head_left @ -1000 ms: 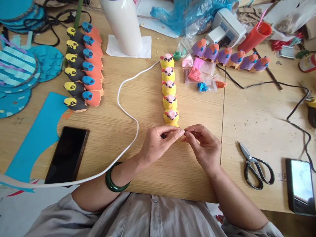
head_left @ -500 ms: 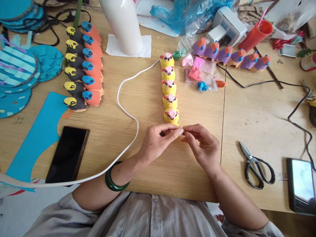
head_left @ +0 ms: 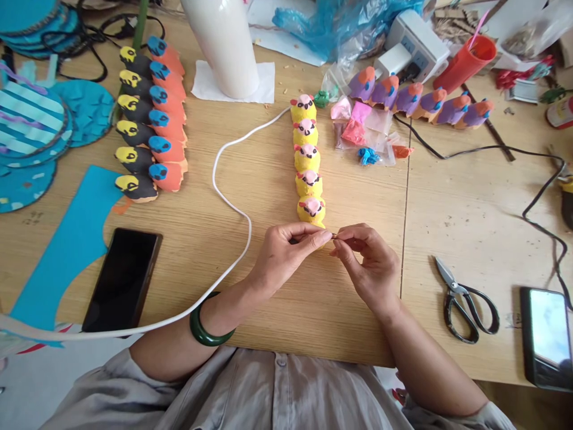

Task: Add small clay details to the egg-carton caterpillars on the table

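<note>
Both hands meet over the near end of a row of yellow bumps with pink and black faces [head_left: 308,182]. My left hand [head_left: 286,254] is closed in a pinch, thumb against forefinger. Opposite it, my right hand [head_left: 369,260] pinches too, its fingertips almost touching the left ones. Between the fingertips is a tiny dark bit [head_left: 333,236], too small to name. Part of the row's near end is hidden behind my left hand. Right of the row's far end lie small bags of pink and red clay [head_left: 353,131] and a blue lump [head_left: 367,156].
Black-handled scissors [head_left: 463,301] and a lit phone [head_left: 547,334] lie at right. A dark phone [head_left: 123,280], blue sheet [head_left: 67,245] and white cable [head_left: 233,209] are at left. Painted black and orange rows [head_left: 150,125], a purple row [head_left: 421,98] and a red cup [head_left: 465,63] stand farther back.
My right hand's fingertips have drawn very slightly right, away from the left ones, and a bit of dark material shows between them. Everything else looks the same.
</note>
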The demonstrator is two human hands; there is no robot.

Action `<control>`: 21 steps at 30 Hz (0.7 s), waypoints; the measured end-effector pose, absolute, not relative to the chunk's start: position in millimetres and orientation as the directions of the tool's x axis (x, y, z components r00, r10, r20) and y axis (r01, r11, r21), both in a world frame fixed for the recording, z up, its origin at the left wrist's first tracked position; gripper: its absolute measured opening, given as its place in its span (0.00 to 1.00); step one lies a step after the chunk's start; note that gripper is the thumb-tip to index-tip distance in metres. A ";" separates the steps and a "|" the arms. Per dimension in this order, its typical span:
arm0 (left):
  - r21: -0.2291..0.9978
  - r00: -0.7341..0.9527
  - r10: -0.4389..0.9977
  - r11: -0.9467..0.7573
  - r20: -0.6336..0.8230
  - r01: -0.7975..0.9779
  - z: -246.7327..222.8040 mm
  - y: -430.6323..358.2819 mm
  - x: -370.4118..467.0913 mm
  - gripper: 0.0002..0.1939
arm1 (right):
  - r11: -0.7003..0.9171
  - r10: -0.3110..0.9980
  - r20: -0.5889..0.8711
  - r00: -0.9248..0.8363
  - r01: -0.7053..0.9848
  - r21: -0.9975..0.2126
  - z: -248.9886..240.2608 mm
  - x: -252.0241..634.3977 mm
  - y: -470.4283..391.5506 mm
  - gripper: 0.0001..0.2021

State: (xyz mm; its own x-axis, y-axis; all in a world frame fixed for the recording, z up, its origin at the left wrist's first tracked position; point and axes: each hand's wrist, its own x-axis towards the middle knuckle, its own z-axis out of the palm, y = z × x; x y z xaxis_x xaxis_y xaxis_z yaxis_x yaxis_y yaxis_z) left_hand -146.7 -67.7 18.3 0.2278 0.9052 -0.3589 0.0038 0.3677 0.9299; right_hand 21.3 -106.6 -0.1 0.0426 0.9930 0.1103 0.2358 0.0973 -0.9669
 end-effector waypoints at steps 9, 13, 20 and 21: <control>0.932 0.241 0.903 0.361 -0.355 0.020 18.0 -68.3 -146.4 0.15 | 0.056 0.996 0.067 0.057 0.172 -0.983 0.8 21.4 -107.3 0.05; 0.935 0.245 0.904 0.355 -0.349 0.020 18.0 -68.6 -146.1 0.14 | 0.056 0.997 0.065 0.048 0.169 -0.984 3.4 20.4 -106.5 0.04; 0.948 0.241 0.917 0.309 -0.318 0.075 16.3 -69.4 -146.1 0.15 | 0.045 0.998 0.051 0.041 0.144 -0.989 6.1 21.1 -106.2 0.03; 0.951 0.237 0.921 0.295 -0.310 0.095 16.2 -69.6 -146.2 0.15 | 0.041 0.998 0.047 0.041 0.148 -0.988 5.4 21.6 -106.4 0.03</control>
